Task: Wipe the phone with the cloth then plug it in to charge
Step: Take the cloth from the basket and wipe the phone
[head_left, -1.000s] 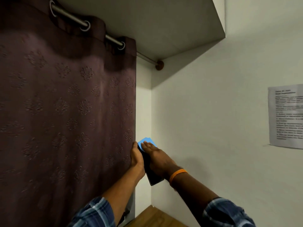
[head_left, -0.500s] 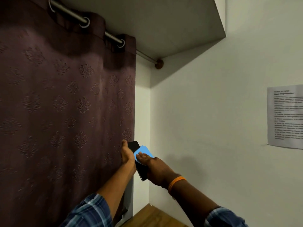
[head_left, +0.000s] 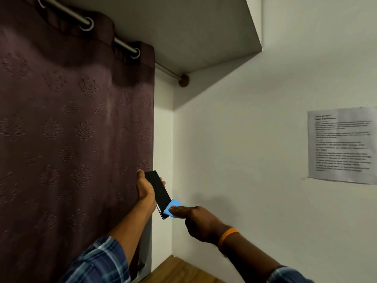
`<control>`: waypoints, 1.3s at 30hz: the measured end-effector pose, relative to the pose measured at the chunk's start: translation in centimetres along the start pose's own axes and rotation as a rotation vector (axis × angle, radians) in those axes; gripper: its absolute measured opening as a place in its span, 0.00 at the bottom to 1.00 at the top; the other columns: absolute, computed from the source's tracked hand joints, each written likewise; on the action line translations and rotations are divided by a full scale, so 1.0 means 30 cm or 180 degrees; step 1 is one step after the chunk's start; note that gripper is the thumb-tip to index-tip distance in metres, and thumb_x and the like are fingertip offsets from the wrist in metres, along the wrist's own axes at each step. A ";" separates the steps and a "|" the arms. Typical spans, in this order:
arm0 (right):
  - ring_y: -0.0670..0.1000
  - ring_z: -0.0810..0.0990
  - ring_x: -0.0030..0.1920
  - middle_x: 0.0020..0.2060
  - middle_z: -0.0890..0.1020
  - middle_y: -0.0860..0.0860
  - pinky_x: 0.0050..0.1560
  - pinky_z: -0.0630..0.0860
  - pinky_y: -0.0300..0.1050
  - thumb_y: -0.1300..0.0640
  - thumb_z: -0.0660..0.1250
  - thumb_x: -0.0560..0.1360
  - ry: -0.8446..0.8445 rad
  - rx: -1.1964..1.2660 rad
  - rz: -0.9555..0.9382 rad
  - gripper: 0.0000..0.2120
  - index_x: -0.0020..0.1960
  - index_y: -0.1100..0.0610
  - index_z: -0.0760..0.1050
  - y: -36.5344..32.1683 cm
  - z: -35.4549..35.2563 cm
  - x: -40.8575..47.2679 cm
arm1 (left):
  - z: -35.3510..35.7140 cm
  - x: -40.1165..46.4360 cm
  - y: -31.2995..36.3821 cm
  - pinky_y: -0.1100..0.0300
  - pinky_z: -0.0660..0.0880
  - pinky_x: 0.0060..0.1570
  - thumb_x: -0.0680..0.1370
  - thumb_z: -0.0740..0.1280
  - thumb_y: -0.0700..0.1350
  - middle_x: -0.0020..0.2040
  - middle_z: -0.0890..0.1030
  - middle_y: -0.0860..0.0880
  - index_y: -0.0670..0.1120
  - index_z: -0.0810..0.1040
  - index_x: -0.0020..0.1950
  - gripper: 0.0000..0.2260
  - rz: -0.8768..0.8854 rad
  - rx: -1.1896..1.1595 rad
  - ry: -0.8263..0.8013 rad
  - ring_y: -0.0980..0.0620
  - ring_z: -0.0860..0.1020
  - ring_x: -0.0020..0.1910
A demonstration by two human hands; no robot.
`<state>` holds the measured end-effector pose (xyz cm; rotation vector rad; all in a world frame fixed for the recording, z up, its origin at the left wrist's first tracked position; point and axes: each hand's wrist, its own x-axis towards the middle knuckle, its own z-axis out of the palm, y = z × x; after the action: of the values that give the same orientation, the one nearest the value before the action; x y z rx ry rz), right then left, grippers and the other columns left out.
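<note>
Right fingers (head_left: pixel 177 210) pressing cloth (head_left: pixel 173 202) on phone (head_left: pixel 158 186) bottom, left hand (head_left: pixel 145 189) gripping phone

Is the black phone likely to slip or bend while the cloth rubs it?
Probably slippery: the phone looks glossy, and the left hand grips only its edges. Likely stiff: it looks flat though the right hand presses the blue cloth on its lower end.

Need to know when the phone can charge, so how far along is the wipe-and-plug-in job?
Done: nothing shows as finished. In hand: the wiping. The left hand grips the black phone, and the right hand presses the blue cloth with straight fingers against its lower end. Left: plugging it in to charge, and nothing to plug it into is in view.
</note>
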<state>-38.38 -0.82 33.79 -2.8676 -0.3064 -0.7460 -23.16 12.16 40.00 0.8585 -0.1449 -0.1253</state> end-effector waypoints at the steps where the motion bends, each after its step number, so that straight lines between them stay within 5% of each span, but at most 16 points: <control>1: 0.53 0.77 0.67 0.72 0.75 0.49 0.74 0.68 0.44 0.70 0.60 0.78 0.0130 0.0050 0.0014 0.32 0.77 0.46 0.65 0.000 -0.014 0.000 | 0.007 -0.003 0.003 0.50 0.79 0.47 0.78 0.54 0.68 0.42 0.82 0.40 0.39 0.80 0.55 0.33 0.0020 -0.0006 -0.0020 0.42 0.81 0.39; 7: 0.49 0.68 0.75 0.75 0.71 0.51 0.78 0.60 0.42 0.75 0.57 0.72 0.1036 0.0292 0.0136 0.35 0.77 0.54 0.67 -0.017 -0.131 0.071 | 0.028 -0.056 -0.037 0.50 0.77 0.48 0.80 0.55 0.65 0.41 0.81 0.38 0.37 0.79 0.53 0.31 -0.0017 0.0116 -0.0114 0.41 0.80 0.38; 11: 0.52 0.66 0.77 0.76 0.69 0.53 0.79 0.60 0.46 0.76 0.57 0.72 0.1166 0.0233 0.0092 0.36 0.77 0.56 0.66 -0.048 -0.175 0.142 | 0.022 -0.113 -0.084 0.45 0.74 0.60 0.79 0.54 0.67 0.45 0.83 0.38 0.39 0.81 0.51 0.32 -0.0262 0.0321 -0.0256 0.40 0.81 0.47; 14: 0.53 0.63 0.78 0.77 0.67 0.54 0.79 0.59 0.46 0.74 0.60 0.73 0.1010 0.0183 0.0072 0.35 0.78 0.56 0.63 -0.075 -0.169 0.192 | 0.028 -0.153 -0.102 0.49 0.76 0.52 0.80 0.57 0.63 0.41 0.85 0.42 0.43 0.81 0.51 0.25 -0.0263 0.0164 -0.0296 0.44 0.83 0.43; 19: 0.54 0.61 0.79 0.79 0.64 0.53 0.80 0.57 0.48 0.67 0.60 0.79 0.0284 0.0228 0.0113 0.31 0.80 0.55 0.60 -0.112 -0.084 0.213 | 0.028 -0.160 -0.085 0.45 0.74 0.64 0.81 0.56 0.60 0.57 0.82 0.38 0.43 0.80 0.62 0.25 -0.0190 -0.0102 -0.0426 0.39 0.80 0.57; 22: 0.54 0.66 0.76 0.78 0.66 0.52 0.77 0.62 0.49 0.64 0.62 0.81 0.0318 0.0377 0.0273 0.29 0.80 0.52 0.59 -0.125 -0.061 0.220 | 0.013 -0.149 -0.071 0.49 0.76 0.52 0.81 0.55 0.60 0.51 0.83 0.40 0.41 0.80 0.60 0.26 -0.0211 -0.0115 -0.0392 0.42 0.82 0.51; 27: 0.55 0.61 0.79 0.79 0.64 0.54 0.79 0.58 0.49 0.68 0.61 0.79 0.0053 0.0262 0.0104 0.31 0.79 0.55 0.61 -0.125 -0.057 0.232 | -0.013 -0.122 -0.064 0.44 0.76 0.61 0.81 0.55 0.62 0.50 0.83 0.39 0.40 0.81 0.57 0.27 -0.0215 -0.0061 -0.0272 0.40 0.82 0.51; 32: 0.53 0.65 0.77 0.77 0.67 0.51 0.79 0.60 0.50 0.63 0.60 0.82 0.0117 0.0254 0.0048 0.26 0.79 0.52 0.62 -0.109 -0.023 0.215 | -0.035 -0.077 -0.048 0.49 0.78 0.42 0.79 0.56 0.65 0.42 0.84 0.40 0.40 0.83 0.49 0.30 -0.0375 0.0038 -0.0116 0.40 0.82 0.43; 36: 0.52 0.63 0.78 0.79 0.62 0.50 0.80 0.58 0.48 0.67 0.64 0.78 -0.0068 0.0007 0.0037 0.34 0.80 0.50 0.59 -0.080 -0.008 0.185 | -0.036 -0.027 -0.035 0.47 0.79 0.50 0.79 0.57 0.66 0.46 0.83 0.39 0.40 0.80 0.53 0.29 -0.0234 0.0054 0.0137 0.40 0.82 0.45; 39: 0.52 0.64 0.78 0.79 0.63 0.49 0.80 0.57 0.48 0.71 0.63 0.75 -0.0208 -0.0051 0.0034 0.38 0.80 0.48 0.58 -0.057 0.000 0.138 | -0.040 -0.010 -0.031 0.52 0.80 0.41 0.79 0.55 0.67 0.40 0.84 0.39 0.39 0.81 0.47 0.32 -0.0203 -0.0011 0.0063 0.42 0.83 0.37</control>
<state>-35.25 1.47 36.02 -2.9107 -0.2945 -0.6566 -23.29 12.49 38.50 0.8608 -0.0987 -0.1768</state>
